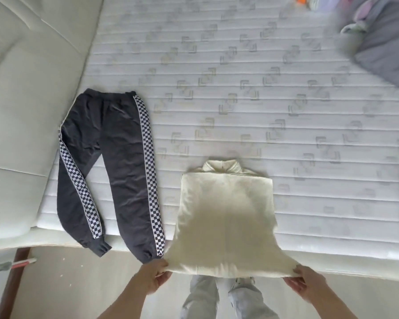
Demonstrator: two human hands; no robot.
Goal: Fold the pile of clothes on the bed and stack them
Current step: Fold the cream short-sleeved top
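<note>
The quilted mattress [240, 93] stretches away beyond both hands. On it, ahead of the left hand [153, 276] and out to its left, black trousers [111, 166] with checkered side stripes lie flat, waistband far, cuffs hanging past the near edge close to that hand. Between the hands spreads a cream sweater [226, 215], sleeves folded in, collar at the far end, its hem pulled off the mattress edge. The left hand pinches the hem's left corner, fingers curled under; the right hand [305, 284] pinches the right corner likewise. A grey heap of clothes [382, 40] lies far ahead of the right hand, blurred.
</note>
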